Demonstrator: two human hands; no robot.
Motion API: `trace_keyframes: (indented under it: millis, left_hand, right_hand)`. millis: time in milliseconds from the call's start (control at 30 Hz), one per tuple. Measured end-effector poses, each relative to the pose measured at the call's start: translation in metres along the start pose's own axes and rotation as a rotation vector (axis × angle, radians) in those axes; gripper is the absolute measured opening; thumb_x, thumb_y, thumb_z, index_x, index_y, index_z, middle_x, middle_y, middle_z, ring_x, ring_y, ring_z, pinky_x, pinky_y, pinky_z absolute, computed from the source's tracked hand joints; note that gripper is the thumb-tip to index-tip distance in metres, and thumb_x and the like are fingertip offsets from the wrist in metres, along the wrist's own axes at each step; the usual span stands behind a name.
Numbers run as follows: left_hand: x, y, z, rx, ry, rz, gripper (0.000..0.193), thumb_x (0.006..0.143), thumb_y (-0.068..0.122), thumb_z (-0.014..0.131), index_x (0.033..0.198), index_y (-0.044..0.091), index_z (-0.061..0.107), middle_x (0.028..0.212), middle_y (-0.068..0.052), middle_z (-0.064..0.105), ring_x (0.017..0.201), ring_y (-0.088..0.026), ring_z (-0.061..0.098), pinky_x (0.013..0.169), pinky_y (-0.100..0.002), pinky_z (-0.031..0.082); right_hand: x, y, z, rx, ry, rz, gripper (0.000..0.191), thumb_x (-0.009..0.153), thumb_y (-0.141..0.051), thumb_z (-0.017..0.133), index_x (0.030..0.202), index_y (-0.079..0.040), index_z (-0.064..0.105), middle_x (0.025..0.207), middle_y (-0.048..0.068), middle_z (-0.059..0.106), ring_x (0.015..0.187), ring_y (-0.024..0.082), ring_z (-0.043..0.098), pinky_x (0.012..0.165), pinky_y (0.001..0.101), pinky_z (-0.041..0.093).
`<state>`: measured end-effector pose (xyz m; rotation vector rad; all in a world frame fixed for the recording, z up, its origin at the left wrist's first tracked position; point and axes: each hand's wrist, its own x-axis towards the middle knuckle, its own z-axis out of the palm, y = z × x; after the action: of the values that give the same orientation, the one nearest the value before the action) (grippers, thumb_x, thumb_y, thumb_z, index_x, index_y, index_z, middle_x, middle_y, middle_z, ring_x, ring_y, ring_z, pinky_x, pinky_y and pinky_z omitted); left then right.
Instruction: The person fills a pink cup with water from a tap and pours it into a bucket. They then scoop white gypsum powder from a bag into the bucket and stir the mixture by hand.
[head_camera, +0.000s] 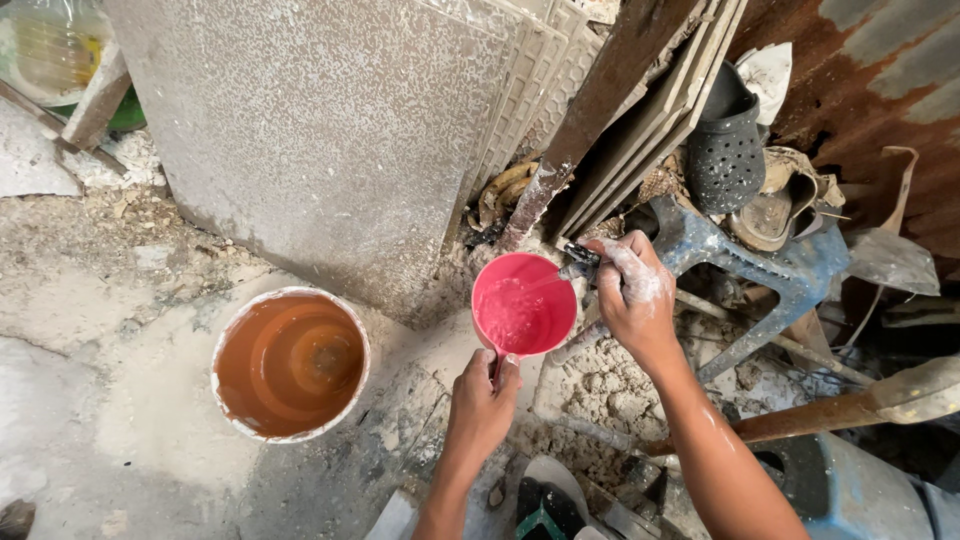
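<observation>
A: Pink plastic scoop (523, 304), handle pinched in the left hand (482, 398); fingers (497, 368) closed around the handle at its lower rim. Confirm?

B: Confirmed. Scoop is held in the air above the crumbly mortar heap (600, 385), mouth facing up, wet inside with pale residue.

A: Right hand (632, 287)?

B: Fingers curled tight on a small dark tool (581, 262), its tip at the scoop's upper right rim. Hand is coated in whitish paste. Cannot tell what kind of tool it is.

A: Surroundings?

B: White bucket (290, 363) of brownish water on the floor, well to the left of the scoop. Grey speckled slab (310, 130) leaning behind it. Blue plastic stool (760, 275) just right of the right hand, dark perforated shoe (725, 150) above it, rusty sheet (870, 70) at far right.
</observation>
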<state>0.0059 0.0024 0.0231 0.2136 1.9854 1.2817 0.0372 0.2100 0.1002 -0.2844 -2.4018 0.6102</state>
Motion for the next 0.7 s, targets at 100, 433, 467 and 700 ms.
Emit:
trace_keyframes:
  millis: [100,433,467,700]
  left_hand:
    - [-0.0002,-0.0004,-0.0008,-0.004,0.016,0.02,0.029,0.101,0.028,0.053,0.098,0.0,0.061,0.085,-0.014,0.076,0.076,-0.021,0.075,0.071,-0.039,0.058]
    - [0.0002,-0.0021,-0.002,-0.008,0.05,0.057,0.03,0.1,0.028,0.055,0.098,-0.001,0.062,0.083,-0.016,0.078,0.074,-0.023,0.077,0.07,-0.039,0.058]
    - [0.0004,-0.0016,-0.002,-0.012,0.038,0.029,0.03,0.101,0.028,0.054,0.099,0.0,0.062,0.083,-0.016,0.077,0.074,-0.023,0.077,0.069,-0.039,0.059]
    - [0.0005,0.0,-0.002,-0.028,0.02,0.004,0.03,0.101,0.028,0.052,0.102,0.0,0.063,0.083,-0.015,0.077,0.072,-0.022,0.076,0.066,-0.039,0.059]
  right_hand:
    - [-0.0006,0.0003,0.0001,0.012,-0.002,0.024,0.034,0.091,0.006,0.054,0.116,-0.006,0.074,0.081,0.011,0.05,0.068,0.025,0.057,0.063,0.0389,0.047]
    - [-0.0017,0.0015,0.0003,0.022,-0.006,0.022,0.032,0.092,0.006,0.055,0.116,-0.006,0.074,0.082,0.01,0.05,0.07,0.024,0.058,0.065,0.0385,0.048]
    - [-0.0018,0.0015,0.0005,0.019,-0.011,0.035,0.033,0.092,0.006,0.054,0.116,-0.006,0.074,0.082,0.01,0.05,0.069,0.024,0.057,0.064,0.0384,0.048]
    - [-0.0018,0.0015,0.0003,0.02,-0.003,0.019,0.032,0.093,0.005,0.055,0.116,-0.006,0.074,0.082,0.01,0.05,0.069,0.024,0.056,0.063,0.0379,0.046]
